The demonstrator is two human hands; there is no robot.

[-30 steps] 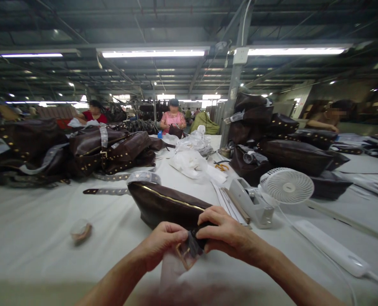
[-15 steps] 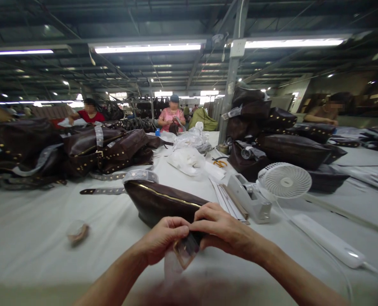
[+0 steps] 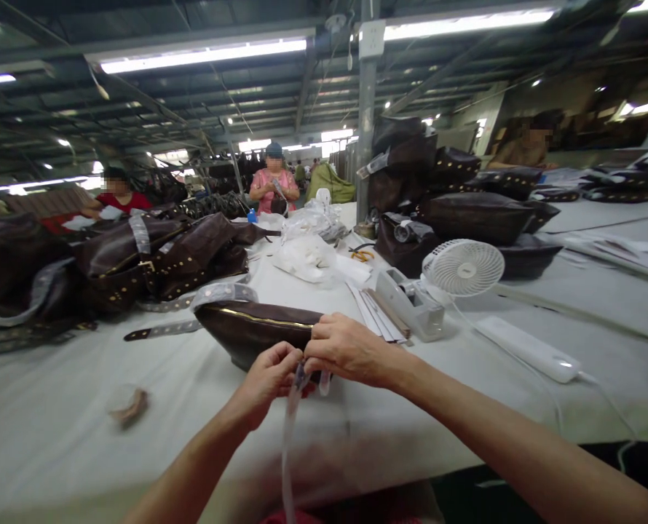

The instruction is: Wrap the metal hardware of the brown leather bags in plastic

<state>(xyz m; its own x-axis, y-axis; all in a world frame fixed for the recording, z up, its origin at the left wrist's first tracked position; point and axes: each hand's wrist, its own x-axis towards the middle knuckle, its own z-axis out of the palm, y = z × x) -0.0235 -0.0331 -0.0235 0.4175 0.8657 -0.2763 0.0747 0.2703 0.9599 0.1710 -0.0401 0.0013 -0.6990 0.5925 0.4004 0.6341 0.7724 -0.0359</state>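
Your left hand (image 3: 269,380) pinches the film (image 3: 288,433) close beside your right hand (image 3: 351,351), which is clamped over the end of the bag (image 3: 250,331) on the surface (image 3: 193,451), so brace that end and ease the film gently, without jerks.

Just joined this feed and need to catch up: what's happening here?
A person's left hand pinches a clear plastic strip, which hangs down. The right hand is close beside it, at the right end of a dark brown bag with a gold zipper; what its fingertips grip is unclear. The bag lies on the white table.
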